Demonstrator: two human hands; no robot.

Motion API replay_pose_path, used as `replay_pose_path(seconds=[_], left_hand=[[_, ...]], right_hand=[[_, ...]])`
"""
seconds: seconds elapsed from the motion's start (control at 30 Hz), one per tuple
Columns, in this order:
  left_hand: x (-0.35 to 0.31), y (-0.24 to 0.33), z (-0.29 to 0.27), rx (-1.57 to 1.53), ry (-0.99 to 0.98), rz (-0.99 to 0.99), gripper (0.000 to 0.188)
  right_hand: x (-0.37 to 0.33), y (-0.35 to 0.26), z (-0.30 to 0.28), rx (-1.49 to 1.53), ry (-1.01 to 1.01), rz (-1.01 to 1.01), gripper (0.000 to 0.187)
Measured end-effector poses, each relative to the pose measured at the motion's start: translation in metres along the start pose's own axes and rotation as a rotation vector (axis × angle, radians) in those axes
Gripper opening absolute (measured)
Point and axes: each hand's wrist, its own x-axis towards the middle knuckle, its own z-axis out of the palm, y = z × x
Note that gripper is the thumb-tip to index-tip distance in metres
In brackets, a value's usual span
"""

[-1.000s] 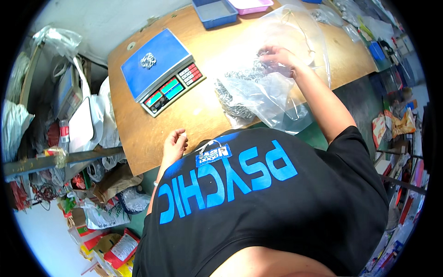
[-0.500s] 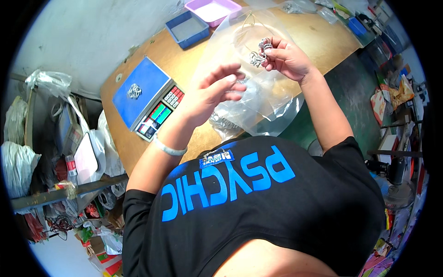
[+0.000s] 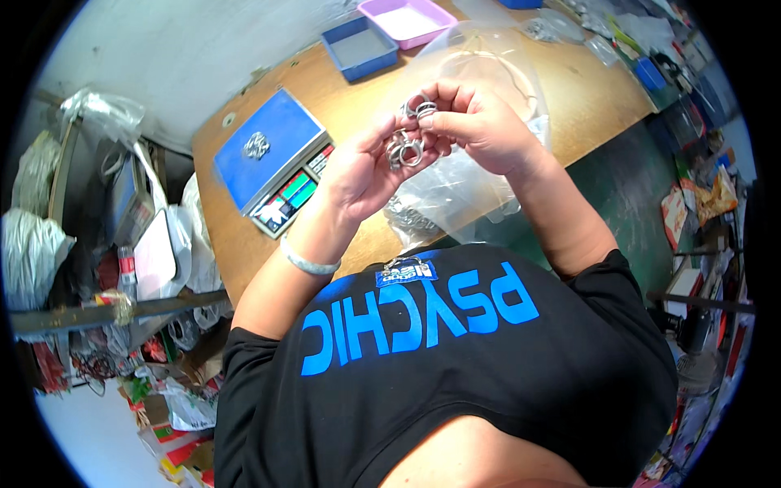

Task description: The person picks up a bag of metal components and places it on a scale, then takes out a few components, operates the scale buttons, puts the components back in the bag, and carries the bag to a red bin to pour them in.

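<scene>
"Handling metal rings between both hands?"
"Seemingly: my left hand curls loosely round some, my right hand pinches others just above. Next calls for steady fingertips, I'd judge."

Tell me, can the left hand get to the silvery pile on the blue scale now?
Probably yes: the left hand looks near the scale, and nothing visible blocks the way to the silvery pile. But it has metal rings in it, so grabbing more might be tricky.

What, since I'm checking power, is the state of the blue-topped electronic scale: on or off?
The scale is on: its display glows green and blue.
</scene>
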Motion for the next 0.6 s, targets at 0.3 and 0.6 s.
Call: replay_pose_path(seconds=[0.3, 0.6], left_hand=[[-0.087, 0.012, -0.065, -0.239, 0.072, 0.175, 0.034], [-0.134, 0.011, -0.110, -0.306, 0.229, 0.317, 0.032]], right_hand=[[0.041, 0.059, 0.059, 0.413, -0.221, 0.224, 0.029], [0.063, 0.091, 0.098, 0.539, -0.349, 0.281, 0.044]])
